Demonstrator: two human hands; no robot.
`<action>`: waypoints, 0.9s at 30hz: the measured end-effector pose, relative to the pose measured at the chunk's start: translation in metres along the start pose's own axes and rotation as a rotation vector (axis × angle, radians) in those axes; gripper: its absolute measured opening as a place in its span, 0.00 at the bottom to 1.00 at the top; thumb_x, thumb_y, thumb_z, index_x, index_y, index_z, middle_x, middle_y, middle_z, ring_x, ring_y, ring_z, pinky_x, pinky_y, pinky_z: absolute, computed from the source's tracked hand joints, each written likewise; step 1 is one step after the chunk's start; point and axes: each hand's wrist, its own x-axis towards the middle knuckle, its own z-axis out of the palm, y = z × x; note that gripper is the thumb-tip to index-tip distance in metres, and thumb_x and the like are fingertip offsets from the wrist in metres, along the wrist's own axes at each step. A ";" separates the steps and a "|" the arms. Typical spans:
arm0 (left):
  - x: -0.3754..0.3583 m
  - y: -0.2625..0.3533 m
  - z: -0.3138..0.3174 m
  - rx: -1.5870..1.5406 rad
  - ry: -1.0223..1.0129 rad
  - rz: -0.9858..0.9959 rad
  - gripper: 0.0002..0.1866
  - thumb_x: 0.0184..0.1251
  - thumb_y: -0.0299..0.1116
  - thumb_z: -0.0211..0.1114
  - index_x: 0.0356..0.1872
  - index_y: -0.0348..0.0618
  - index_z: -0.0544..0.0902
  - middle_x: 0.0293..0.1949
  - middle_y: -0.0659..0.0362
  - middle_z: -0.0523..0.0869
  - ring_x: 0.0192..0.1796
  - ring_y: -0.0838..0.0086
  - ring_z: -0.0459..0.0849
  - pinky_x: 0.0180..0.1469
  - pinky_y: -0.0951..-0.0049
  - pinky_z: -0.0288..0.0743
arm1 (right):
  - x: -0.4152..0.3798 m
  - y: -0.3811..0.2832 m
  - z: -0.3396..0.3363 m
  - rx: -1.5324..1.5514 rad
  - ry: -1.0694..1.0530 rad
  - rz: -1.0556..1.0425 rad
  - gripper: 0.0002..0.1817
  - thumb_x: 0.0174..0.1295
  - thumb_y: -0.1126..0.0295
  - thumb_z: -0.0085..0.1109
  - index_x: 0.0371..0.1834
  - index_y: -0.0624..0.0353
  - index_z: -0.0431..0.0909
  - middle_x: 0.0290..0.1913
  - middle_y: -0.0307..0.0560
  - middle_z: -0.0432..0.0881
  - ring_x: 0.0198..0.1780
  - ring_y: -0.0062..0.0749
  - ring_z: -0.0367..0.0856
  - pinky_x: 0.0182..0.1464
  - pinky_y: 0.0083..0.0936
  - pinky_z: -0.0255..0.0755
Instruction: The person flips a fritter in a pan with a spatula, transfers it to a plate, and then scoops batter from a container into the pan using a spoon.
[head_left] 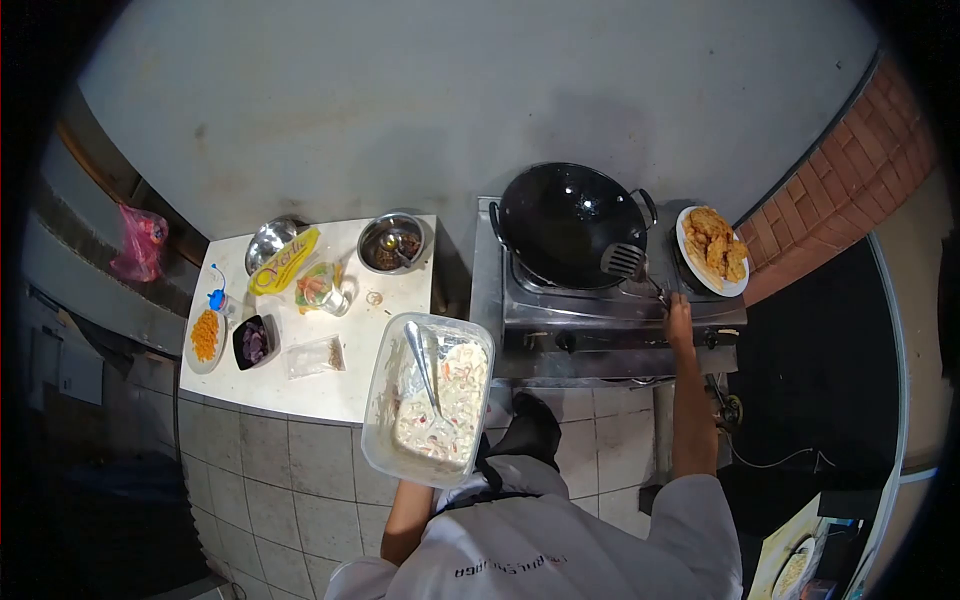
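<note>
Right now my left hand (404,492) is under the near end of a clear plastic tub (430,398), holding it up in front of my chest; the hand itself is mostly hidden beneath the tub, so I see only my forearm coming up to it. The tub holds a pale, creamy mixture with bits of orange in it, and a metal spoon (421,362) lies in it with its bowl toward the far end. The tub hangs over the gap between the white table (300,395) on the left and the steel stove (610,320) on the right.

My right hand (679,318) is stretched out to the stove's near right edge, fingers closed around the handle of a slotted spatula (627,263), whose blade rests at the right rim of the black wok (568,222). Just right of the wok a white plate of fried golden pieces (713,250) sits on the stove.

On the table, far side, are two steel bowls (390,243), a yellow packet (284,262) and a clear bag of something orange and green (318,287). Nearer the left edge lie a plate of orange shreds (205,337), a small dark bowl with purple pieces (254,342) and a small clear sachet (316,355). A pink bag (139,243) hangs far left
</note>
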 end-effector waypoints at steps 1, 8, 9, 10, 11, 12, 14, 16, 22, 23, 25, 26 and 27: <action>0.001 0.009 -0.004 -0.001 0.001 0.002 0.47 0.57 0.70 0.57 0.73 0.52 0.61 0.65 0.38 0.64 0.61 0.36 0.65 0.54 0.34 0.71 | 0.000 -0.002 -0.001 0.000 -0.003 -0.001 0.22 0.53 0.85 0.59 0.53 0.65 0.67 0.53 0.62 0.71 0.55 0.61 0.71 0.57 0.47 0.68; 0.005 0.011 0.022 -0.104 -0.010 -0.090 0.48 0.58 0.69 0.58 0.74 0.53 0.58 0.66 0.33 0.61 0.58 0.34 0.68 0.55 0.38 0.73 | -0.008 0.007 -0.012 -0.073 0.000 0.163 0.34 0.50 0.79 0.69 0.61 0.62 0.63 0.58 0.63 0.67 0.57 0.64 0.69 0.57 0.49 0.68; 0.004 0.011 0.027 -0.159 -0.009 -0.121 0.48 0.57 0.69 0.59 0.74 0.53 0.58 0.66 0.35 0.61 0.56 0.34 0.69 0.55 0.39 0.73 | -0.012 0.003 -0.021 -0.093 0.057 0.191 0.37 0.50 0.78 0.69 0.63 0.61 0.61 0.60 0.63 0.66 0.58 0.64 0.69 0.58 0.49 0.67; 0.005 0.013 0.027 -0.155 -0.003 -0.124 0.48 0.57 0.69 0.59 0.74 0.53 0.58 0.66 0.35 0.61 0.56 0.34 0.69 0.55 0.39 0.73 | -0.014 -0.004 -0.025 -0.103 0.114 0.217 0.40 0.50 0.77 0.70 0.66 0.60 0.59 0.61 0.63 0.64 0.58 0.64 0.69 0.60 0.48 0.67; 0.008 0.016 0.025 -0.089 -0.061 -0.165 0.46 0.60 0.68 0.57 0.74 0.53 0.58 0.67 0.38 0.62 0.57 0.37 0.71 0.57 0.42 0.73 | -0.017 -0.011 -0.029 -0.099 0.112 0.217 0.40 0.50 0.77 0.70 0.66 0.60 0.59 0.61 0.63 0.64 0.58 0.64 0.69 0.60 0.48 0.67; 0.010 0.015 0.025 -0.027 -0.124 -0.201 0.45 0.62 0.67 0.55 0.74 0.52 0.58 0.68 0.42 0.64 0.58 0.40 0.73 0.59 0.44 0.74 | -0.020 -0.029 -0.044 -0.065 0.179 0.141 0.39 0.51 0.77 0.70 0.66 0.60 0.60 0.61 0.61 0.66 0.58 0.59 0.70 0.59 0.44 0.68; 0.013 0.016 0.024 -0.020 -0.122 -0.170 0.44 0.63 0.66 0.55 0.74 0.52 0.58 0.67 0.42 0.64 0.58 0.41 0.73 0.60 0.45 0.74 | -0.029 -0.079 -0.076 -0.030 0.230 0.054 0.38 0.51 0.77 0.70 0.66 0.60 0.61 0.60 0.59 0.67 0.57 0.54 0.72 0.58 0.41 0.70; 0.015 0.017 0.024 0.009 -0.100 -0.124 0.43 0.64 0.66 0.53 0.74 0.51 0.59 0.67 0.43 0.65 0.59 0.43 0.73 0.60 0.46 0.73 | -0.041 -0.149 -0.109 0.358 0.082 -0.131 0.29 0.54 0.79 0.67 0.61 0.63 0.69 0.53 0.55 0.73 0.49 0.43 0.77 0.50 0.37 0.73; 0.024 0.025 0.022 0.103 -0.073 -0.012 0.39 0.67 0.63 0.49 0.73 0.48 0.61 0.67 0.45 0.68 0.61 0.50 0.74 0.62 0.49 0.73 | -0.068 -0.311 -0.162 0.711 -0.134 -0.444 0.13 0.58 0.80 0.62 0.47 0.63 0.81 0.35 0.44 0.79 0.30 0.24 0.77 0.34 0.21 0.73; 0.025 0.026 0.021 0.120 -0.064 0.009 0.39 0.68 0.62 0.48 0.72 0.47 0.61 0.66 0.45 0.69 0.61 0.51 0.74 0.62 0.50 0.73 | -0.067 -0.329 -0.166 0.713 -0.183 -0.507 0.13 0.58 0.79 0.63 0.47 0.62 0.81 0.35 0.46 0.78 0.31 0.28 0.77 0.34 0.23 0.73; 0.027 0.029 0.019 0.149 -0.075 0.049 0.38 0.69 0.61 0.47 0.72 0.46 0.62 0.66 0.46 0.70 0.62 0.53 0.75 0.63 0.51 0.73 | -0.070 -0.362 -0.162 0.705 -0.231 -0.593 0.13 0.58 0.79 0.63 0.47 0.62 0.82 0.36 0.47 0.78 0.31 0.31 0.77 0.34 0.25 0.73; 0.027 0.030 0.018 0.163 -0.073 0.073 0.37 0.70 0.61 0.46 0.72 0.46 0.62 0.66 0.46 0.70 0.62 0.54 0.75 0.63 0.52 0.73 | -0.067 -0.375 -0.158 0.617 -0.284 -0.712 0.14 0.57 0.79 0.61 0.48 0.61 0.82 0.37 0.48 0.78 0.32 0.35 0.78 0.36 0.28 0.74; 0.027 0.031 0.016 0.176 -0.078 0.100 0.37 0.70 0.60 0.45 0.72 0.45 0.62 0.66 0.46 0.71 0.63 0.55 0.75 0.63 0.52 0.73 | -0.065 -0.387 -0.154 0.522 -0.331 -0.837 0.16 0.57 0.78 0.60 0.50 0.60 0.81 0.38 0.49 0.78 0.33 0.39 0.78 0.39 0.31 0.75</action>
